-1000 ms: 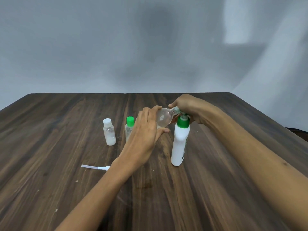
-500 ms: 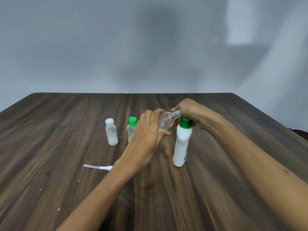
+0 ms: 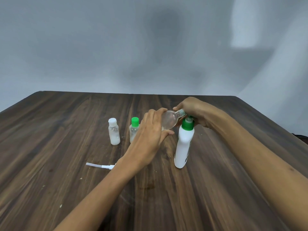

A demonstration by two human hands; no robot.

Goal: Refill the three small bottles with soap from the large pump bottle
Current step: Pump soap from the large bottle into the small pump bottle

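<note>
We hold the clear small bottle (image 3: 168,120) tilted, nearly on its side, above the table (image 3: 50,130): left hand (image 3: 150,135) w/ fingers curled round its body, right hand (image 3: 195,112) pinching its neck/cap end. Cap on or off: cannot tell. Step in hand, we judge: uncapping or recapping bottle no. 3, just beside the large pump bottle (image 3: 184,147). White-capped bottle (image 3: 113,132) & green-capped bottle (image 3: 134,129) stand capped at left. Next move needs a steady twist, bottle kept from spilling.
</note>
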